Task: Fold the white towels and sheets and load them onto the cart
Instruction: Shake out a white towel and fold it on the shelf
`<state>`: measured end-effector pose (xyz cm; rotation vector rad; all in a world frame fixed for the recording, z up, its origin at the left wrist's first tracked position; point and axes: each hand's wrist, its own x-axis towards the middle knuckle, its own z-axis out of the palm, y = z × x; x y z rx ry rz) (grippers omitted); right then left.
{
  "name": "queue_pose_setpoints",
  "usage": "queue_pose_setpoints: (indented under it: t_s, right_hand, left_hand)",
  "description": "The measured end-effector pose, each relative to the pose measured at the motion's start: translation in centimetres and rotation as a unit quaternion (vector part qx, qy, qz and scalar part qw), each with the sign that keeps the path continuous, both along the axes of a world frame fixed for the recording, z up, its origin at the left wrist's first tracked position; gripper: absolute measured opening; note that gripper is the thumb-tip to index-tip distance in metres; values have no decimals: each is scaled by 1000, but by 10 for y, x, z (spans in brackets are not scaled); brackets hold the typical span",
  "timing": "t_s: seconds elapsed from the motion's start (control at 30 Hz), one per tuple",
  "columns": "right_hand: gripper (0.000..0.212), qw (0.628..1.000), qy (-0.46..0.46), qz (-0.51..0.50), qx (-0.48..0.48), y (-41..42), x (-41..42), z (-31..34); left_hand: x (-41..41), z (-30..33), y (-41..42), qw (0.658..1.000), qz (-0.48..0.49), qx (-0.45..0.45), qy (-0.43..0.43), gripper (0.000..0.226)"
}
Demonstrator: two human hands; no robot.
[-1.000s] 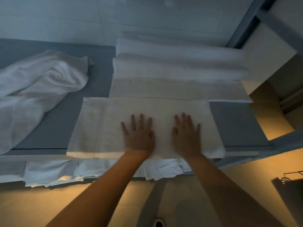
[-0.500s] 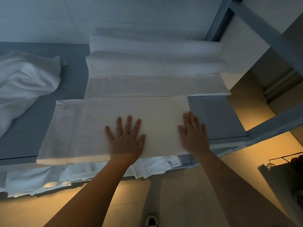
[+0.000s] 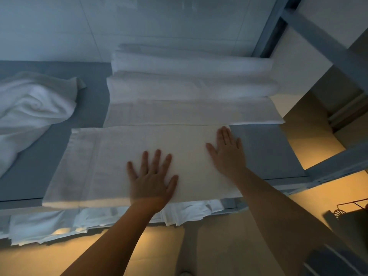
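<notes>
Flat folded white towel [image 3: 123, 162] lies at near edge of blue-grey tabletop [image 3: 264, 152]. Left hand [image 3: 152, 179] pressed flat on it, fingers straight and spread, grasping nothing. Right hand [image 3: 227, 154] flat near towel's right end, fingers straight, released. Stack of folded white towels [image 3: 189, 86] just behind, touching. Crumpled white sheet [image 3: 29, 110] at left, apart.

1. The flat folded white cotton towel [image 3: 119, 162] nearest is plain white with faint woven bands towards its left end.
2. The far stack of folded white sheets [image 3: 189, 86] and the crumpled white cloth [image 3: 29, 108] at left are unpatterned.
3. The flat blue-grey bench [image 3: 264, 148] is plain.
4. The smooth floor [image 3: 169, 246] glows amber-yellow.
</notes>
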<state>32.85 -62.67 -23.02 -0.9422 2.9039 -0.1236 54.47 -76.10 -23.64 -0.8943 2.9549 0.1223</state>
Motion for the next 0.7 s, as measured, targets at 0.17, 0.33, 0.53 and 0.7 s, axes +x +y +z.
queue_pose_setpoints:
  t_s: [0.17,0.33,0.53,0.7]
  right_hand:
    - [72,997,30,-74,9,-10,3,8]
    - [69,997,38,63,-26,-18,18,-1]
    - [66,999,22,39,-23,-35,36,4]
    - [50,951,30,302,-59,-87,84,12]
  left_hand:
    - [1,-1,0,1000,-1,3,9,68]
    - [1,-1,-2,1000,-13,-1,9,69]
    - [10,0,-6,999,-28,1,17,70]
    - [35,0,-30,997,-77,10,19,66]
